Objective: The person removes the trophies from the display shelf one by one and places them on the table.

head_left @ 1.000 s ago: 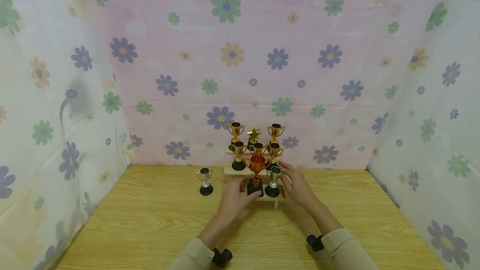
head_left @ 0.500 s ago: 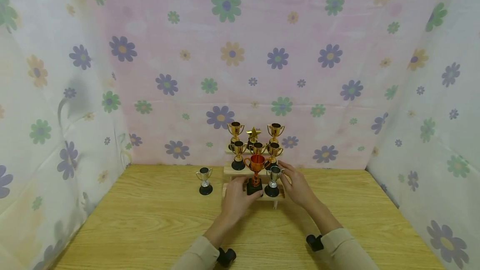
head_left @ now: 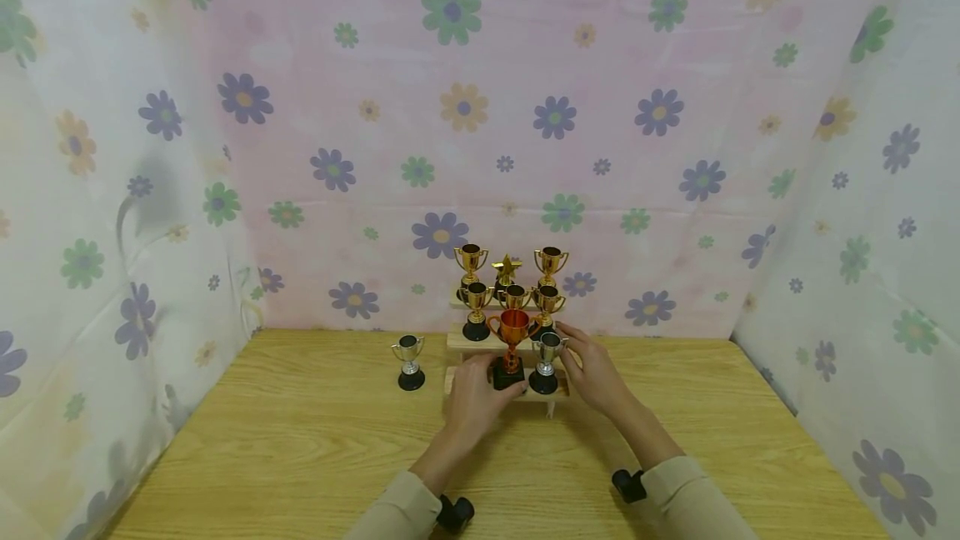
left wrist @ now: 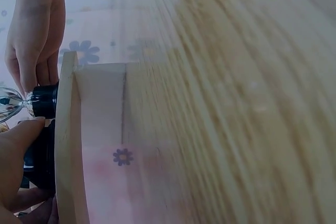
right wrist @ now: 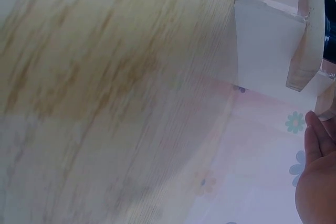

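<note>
A small silver trophy cup stands apart, left of the stand. The left hand grips the black base of the copper-red trophy cup on the stepped wooden stand's nearest step; keep it upright, base flat. The right hand, fingers curled, touches the silver plastic trophy cup alongside; steady it.

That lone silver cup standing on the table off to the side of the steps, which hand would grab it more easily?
Probably the left hand. The lone silver cup stands on the table on its side of the wooden steps, nothing between. The right hand, by another silver cup, would have to cross the orange trophy.
</note>
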A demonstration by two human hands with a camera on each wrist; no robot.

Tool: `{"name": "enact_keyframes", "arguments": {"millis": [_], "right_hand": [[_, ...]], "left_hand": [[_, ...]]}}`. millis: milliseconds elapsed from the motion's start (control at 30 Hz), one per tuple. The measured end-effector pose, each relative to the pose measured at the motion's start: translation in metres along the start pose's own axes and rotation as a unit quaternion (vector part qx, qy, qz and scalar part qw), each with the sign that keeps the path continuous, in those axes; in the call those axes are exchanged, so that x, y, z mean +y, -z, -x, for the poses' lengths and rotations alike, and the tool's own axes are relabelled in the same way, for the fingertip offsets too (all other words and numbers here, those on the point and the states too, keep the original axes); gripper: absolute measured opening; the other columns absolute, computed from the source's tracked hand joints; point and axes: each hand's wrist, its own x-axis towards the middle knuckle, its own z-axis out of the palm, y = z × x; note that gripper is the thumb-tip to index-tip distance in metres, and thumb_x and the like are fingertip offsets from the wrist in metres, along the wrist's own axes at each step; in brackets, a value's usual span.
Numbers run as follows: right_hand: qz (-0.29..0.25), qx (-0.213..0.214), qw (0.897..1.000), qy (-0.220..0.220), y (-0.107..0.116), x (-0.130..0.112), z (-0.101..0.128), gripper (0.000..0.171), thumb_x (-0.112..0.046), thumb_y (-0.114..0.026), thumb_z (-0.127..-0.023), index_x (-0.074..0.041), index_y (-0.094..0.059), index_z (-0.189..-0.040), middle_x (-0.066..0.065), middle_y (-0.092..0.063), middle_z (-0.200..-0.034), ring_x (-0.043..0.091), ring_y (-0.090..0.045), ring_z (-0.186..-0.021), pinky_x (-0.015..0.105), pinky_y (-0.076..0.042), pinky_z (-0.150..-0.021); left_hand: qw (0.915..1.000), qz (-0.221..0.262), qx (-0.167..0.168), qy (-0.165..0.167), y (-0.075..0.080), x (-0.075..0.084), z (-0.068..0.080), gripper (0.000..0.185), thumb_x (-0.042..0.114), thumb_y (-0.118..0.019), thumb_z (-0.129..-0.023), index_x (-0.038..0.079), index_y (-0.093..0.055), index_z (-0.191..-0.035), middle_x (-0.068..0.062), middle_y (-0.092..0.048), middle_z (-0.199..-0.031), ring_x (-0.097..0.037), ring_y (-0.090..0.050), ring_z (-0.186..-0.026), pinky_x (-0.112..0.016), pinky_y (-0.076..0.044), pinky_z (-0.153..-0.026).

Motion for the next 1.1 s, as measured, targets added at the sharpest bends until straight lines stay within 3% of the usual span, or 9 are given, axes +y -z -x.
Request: {"name": "enact_keyframes", "arguments": {"millis": [367,733,1100], "right_hand": [[0.000,0.000,1.000,0.003,-0.001,-0.001,0.000,0.027,-0.006,-0.055,-0.105,-0.004,-0.064,-0.080,0.024,-0.052,-0.148,0.046,-0.050,-0.134,0.059,-0.044,-0.105],[0.003,-0.001,1.000,0.003,-0.001,-0.003,0.000,0.025,-0.007,-0.053,-0.106,-0.003,-0.068,-0.086,0.025,-0.051,-0.148,0.046,-0.049,-0.135,0.059,-0.044,-0.105],[0.003,-0.007,1.000,0.002,0.001,-0.003,0.000,0.023,-0.006,-0.055,-0.105,0.000,-0.068,-0.088,0.025,-0.051,-0.149,0.046,-0.049,-0.136,0.059,-0.042,-0.108]], "left_hand": [[0.9999,0.003,0.004,-0.013,0.001,-0.001,0.001,0.044,0.028,-0.090,-0.079,0.010,-0.074,-0.116,-0.005,-0.074,-0.103,-0.020,-0.068,-0.091,-0.035,-0.056,-0.075],[0.9998,0.005,-0.016,0.013,0.010,0.004,0.003,0.045,0.028,-0.090,-0.081,0.011,-0.073,-0.119,-0.007,-0.073,-0.109,-0.021,-0.068,-0.098,-0.038,-0.057,-0.082],[0.9998,0.012,-0.014,0.008,0.022,0.007,0.004,0.043,0.028,-0.089,-0.081,0.010,-0.074,-0.117,-0.006,-0.074,-0.104,-0.022,-0.070,-0.095,-0.036,-0.057,-0.078]]}}
